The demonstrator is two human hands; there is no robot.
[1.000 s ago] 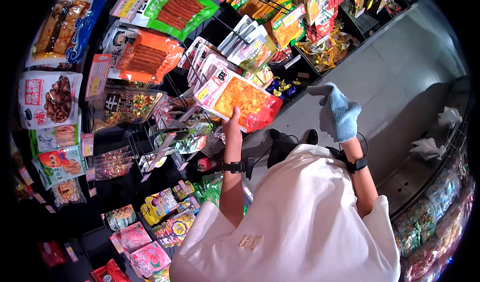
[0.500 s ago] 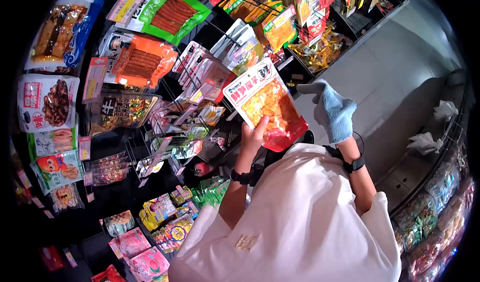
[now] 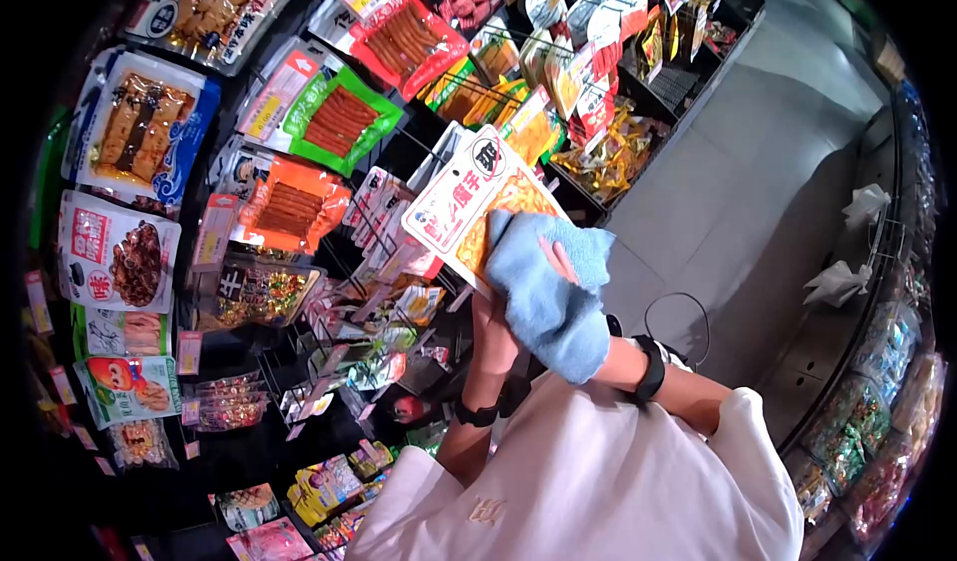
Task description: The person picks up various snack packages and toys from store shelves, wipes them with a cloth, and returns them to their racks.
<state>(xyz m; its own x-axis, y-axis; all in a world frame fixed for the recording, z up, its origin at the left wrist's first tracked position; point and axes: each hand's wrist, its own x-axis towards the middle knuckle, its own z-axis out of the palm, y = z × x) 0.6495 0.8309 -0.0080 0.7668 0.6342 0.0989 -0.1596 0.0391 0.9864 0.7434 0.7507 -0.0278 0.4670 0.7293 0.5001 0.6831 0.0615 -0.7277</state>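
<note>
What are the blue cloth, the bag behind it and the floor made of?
The cloth looks like soft fabric, maybe terry or microfibre: dull, fuzzy, loosely folded. The bag is probably thin plastic, smooth with crisp printing. The floor seems grey tile, maybe ceramic: straight seams, faint sheen.

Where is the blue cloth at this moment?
In the head view, slightly right of centre, the blue cloth covers part of the snack packet, just right of the left hand.
</note>
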